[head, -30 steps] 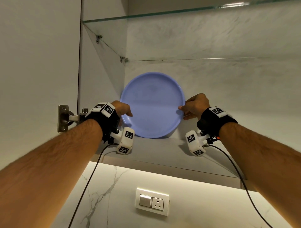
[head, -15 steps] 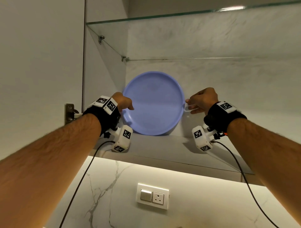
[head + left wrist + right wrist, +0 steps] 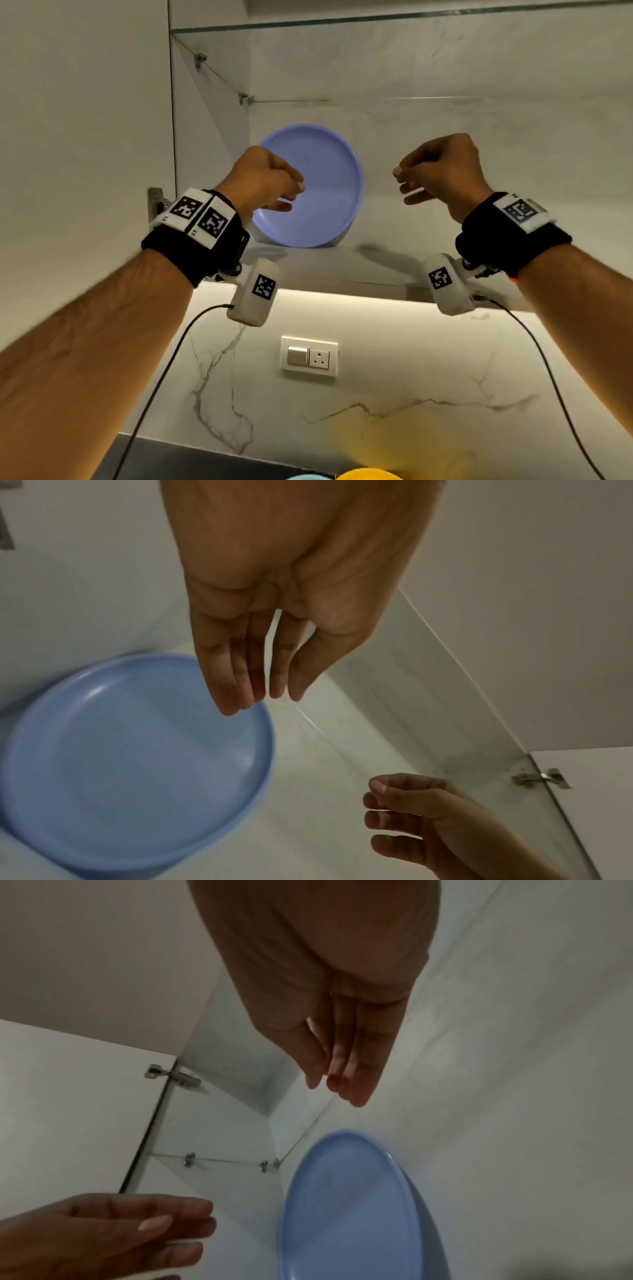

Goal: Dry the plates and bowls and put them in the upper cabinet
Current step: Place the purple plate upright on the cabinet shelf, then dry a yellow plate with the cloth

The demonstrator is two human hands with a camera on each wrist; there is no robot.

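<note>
Plate: a blue plate [image 3: 310, 185] stands on its edge on the bottom shelf [image 3: 342, 267] of the upper cabinet, tilted back so its top rim leans on the rear wall [image 3: 445, 144], near the left rear corner.
Plate contact: neither hand touches it; its lower edge rests on the shelf.
Left hand: the left hand [image 3: 262, 180] is raised in front of the plate's left side, apart from it and holding nothing.
Left fingers: in the left wrist view the fingers [image 3: 236, 674] hang straight and relaxed, close side by side, tips just over the plate's rim without touching.
Right hand: the right hand [image 3: 442, 171] is raised to the right of the plate, clear of it and holding nothing.
Right fingers: in the right wrist view the fingers [image 3: 356, 1064] point loosely down, held together; from the head view they look slightly curled.
Glass shelf: a glass shelf [image 3: 411, 20] spans the cabinet above the plate.
Door: the cabinet door [image 3: 85, 120] stands open at left, its hinge [image 3: 156, 202] showing behind the left wrist.
Wall below: a switch and socket plate [image 3: 309, 356] sits on the marble wall [image 3: 411, 394] under the cabinet.
Bottom edge: the rims of a yellow bowl [image 3: 364, 474] and a pale teal one [image 3: 305, 477] just show.
</note>
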